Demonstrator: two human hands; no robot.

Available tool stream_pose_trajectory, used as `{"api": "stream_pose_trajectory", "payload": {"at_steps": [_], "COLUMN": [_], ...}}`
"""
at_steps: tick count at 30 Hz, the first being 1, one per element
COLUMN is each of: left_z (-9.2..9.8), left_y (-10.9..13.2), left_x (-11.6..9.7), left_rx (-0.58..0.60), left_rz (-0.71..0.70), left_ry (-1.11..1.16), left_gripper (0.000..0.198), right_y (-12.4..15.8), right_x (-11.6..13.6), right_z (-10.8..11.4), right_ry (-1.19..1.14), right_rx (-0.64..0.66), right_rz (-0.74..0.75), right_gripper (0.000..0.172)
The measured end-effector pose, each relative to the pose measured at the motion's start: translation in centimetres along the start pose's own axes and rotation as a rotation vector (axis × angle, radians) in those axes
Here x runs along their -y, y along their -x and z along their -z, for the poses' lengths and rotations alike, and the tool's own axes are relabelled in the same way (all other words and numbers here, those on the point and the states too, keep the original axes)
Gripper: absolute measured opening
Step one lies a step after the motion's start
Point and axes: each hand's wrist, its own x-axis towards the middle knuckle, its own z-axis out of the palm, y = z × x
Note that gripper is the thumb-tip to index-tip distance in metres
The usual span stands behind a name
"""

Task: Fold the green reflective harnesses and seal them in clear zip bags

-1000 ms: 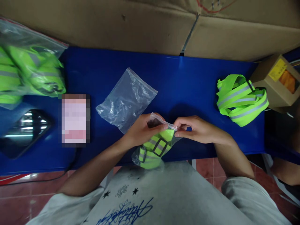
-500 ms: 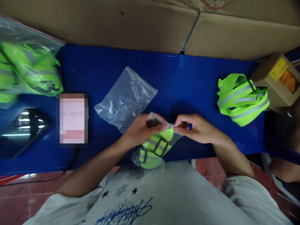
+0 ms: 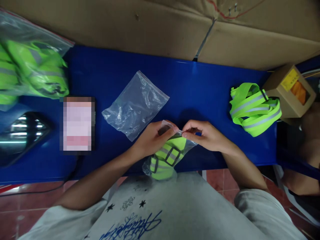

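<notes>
At the table's (image 3: 212, 80) near edge, the left hand (image 3: 153, 138) pinches the mouth of a clear bag (image 3: 163, 156) holding a yellow-green strap (image 3: 162, 171); the right hand (image 3: 205, 133) nips the same rim, thumb to finger. Looks like sealing! Next calls for firm pressing along that rim. Fingertips hide the closure, so how much is sealed, can't tell; the left edge crops another filled bag (image 3: 47, 75).

The head-worn camera looks forward and down from above the shirt (image 3: 165, 206) at six o'clock, near the left hand (image 3: 156, 136) and right hand (image 3: 203, 133), across the blue table (image 3: 200, 86) to cardboard (image 3: 120, 30) at twelve
</notes>
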Motion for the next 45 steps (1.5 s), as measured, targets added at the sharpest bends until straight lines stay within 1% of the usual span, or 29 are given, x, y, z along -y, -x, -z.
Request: {"api": "stream_pose_trajectory", "payload": {"at_steps": [3,7,9,12,15,17,20,22,23,25,26,28,29,30,31,33,34,35,36,37,39,41,42,44,45], "left_z": [0.4,0.5,0.3,-0.1,-0.2,-0.1,0.1,0.2,0.2,0.3,0.3,0.5,0.6,0.9,1.2,2.4,3.3,4.3,5.3,6.4,8.6,10.2,10.6,11.0,10.8], "left_y": [-0.2,-0.3,-0.3,-0.3,-0.3,-0.3,-0.3,-0.4,-0.3,-0.2,-0.1,0.1,0.2,0.2,0.1,-0.4,-0.9,-1.5,-2.1,-2.9,-4.4,-5.8,-6.2,-6.3,-6.0], "left_x": [0.2,0.6,0.8,1.2,1.4,1.4,1.1,0.9,0.8,0.6,0.5,0.1,-0.1,-0.5,-0.9,-1.9,-2.4,-2.8,-3.2,-3.4,-3.3,-2.7,-2.2,-1.5,-1.4], "left_rx": [0.016,0.05,0.035,-0.016,-0.017,-0.027,-0.037,-0.023,-0.016,0.02,0.047,0.086,0.073,0.026,-0.056,-0.276,-0.389,-0.487,-0.562,-0.609,-0.673,-0.686,-0.685,-0.7,-0.655], "left_rz": [-0.025,0.032,0.0,-0.098,-0.151,-0.169,-0.167,-0.155,-0.153,-0.148,-0.141,-0.125,-0.125,-0.136,-0.158,-0.229,-0.268,-0.31,-0.351,-0.383,-0.421,-0.412,-0.403,-0.411,-0.394], "left_ry": [0.002,0.053,0.032,-0.068,-0.151,-0.188,-0.233,-0.192,-0.139,-0.013,0.042,0.118,0.138,0.154,0.168,0.204,0.229,0.259,0.281,0.29,0.285,0.271,0.266,0.244,0.247], "left_gripper": [0.031,0.039,0.04,0.039,0.043,0.049,0.054,0.053,0.05,0.044,0.048,0.064,0.07,0.072,0.072,0.068,0.066,0.063,0.062,0.06,0.059,0.059,0.06,0.063,0.066], "right_y": [0.2,0.4,0.5,0.3,0.1,0.0,0.1,0.1,0.1,0.1,0.1,0.6,1.0,1.7,2.6,4.6,5.6,6.6,7.5,8.1,8.8,8.6,8.4,7.7,7.4], "right_x": [-0.1,-0.2,-0.1,-0.1,0.0,0.1,0.0,-0.3,-0.4,-0.5,-0.3,0.2,0.6,0.9,1.2,1.0,0.6,0.0,-0.9,-1.8,-3.8,-5.3,-5.9,-6.5,-6.6], "right_z": [-0.2,0.1,0.2,-0.1,-0.6,-0.9,-1.3,-1.4,-1.4,-1.2,-0.8,0.4,1.3,2.4,3.6,6.0,7.0,7.9,8.5,8.9,9.1,8.9,8.7,8.6,8.6], "right_ry": [0.125,0.213,0.211,0.164,0.123,0.107,0.109,0.092,0.078,0.066,0.074,0.141,0.208,0.303,0.425,0.718,0.851,0.956,1.034,1.088,1.158,1.176,1.173,1.165,1.168], "right_rx": [-0.017,-0.009,-0.018,-0.052,-0.066,-0.067,-0.068,-0.084,-0.11,-0.207,-0.262,-0.369,-0.431,-0.499,-0.587,-0.762,-0.829,-0.867,-0.901,-0.91,-0.888,-0.841,-0.82,-0.816,-0.834], "right_rz": [0.04,0.107,0.123,0.113,0.109,0.108,0.147,0.179,0.192,0.224,0.243,0.291,0.318,0.341,0.359,0.322,0.268,0.182,0.089,-0.002,-0.152,-0.256,-0.289,-0.316,-0.313], "right_gripper": [0.023,0.02,0.019,0.017,0.019,0.022,0.023,0.024,0.025,0.027,0.028,0.029,0.029,0.03,0.031,0.036,0.039,0.044,0.052,0.063,0.081,0.091,0.091,0.082,0.074]}}
